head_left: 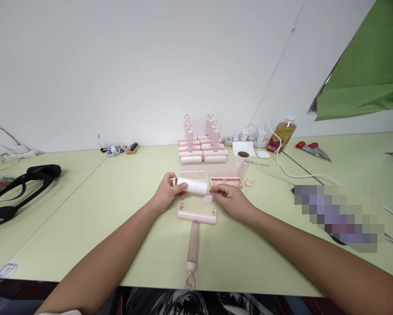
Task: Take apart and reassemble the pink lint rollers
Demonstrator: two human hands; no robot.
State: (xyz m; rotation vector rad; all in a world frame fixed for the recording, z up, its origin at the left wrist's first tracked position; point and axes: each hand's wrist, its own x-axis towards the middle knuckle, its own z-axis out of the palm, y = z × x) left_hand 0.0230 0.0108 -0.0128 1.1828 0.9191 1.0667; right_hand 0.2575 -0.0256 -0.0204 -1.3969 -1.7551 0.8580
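Observation:
My left hand (168, 192) is wrapped around the left end of a white lint roll (196, 186), which lies level above the table. A pink end piece shows at that end of the roll. Close to the roll's right end, my right hand (227, 197) has its fingertips pinched together; what they hold, if anything, is too small to tell. A pale pink round piece (207, 198) is just below those fingertips. Nearer to me lies a pink lint roller frame (197, 216) with a clear pink handle (193, 245) and a loop at its end.
Behind the hands stand several pink lint rollers (203, 153) in rows. Right of them are a pink cover (226, 180), a power strip (260, 142), a bottle (282, 133) and red-handled pliers (313, 150). A blurred-out object (337, 216) and cables lie right; a black strap (22, 188) lies left.

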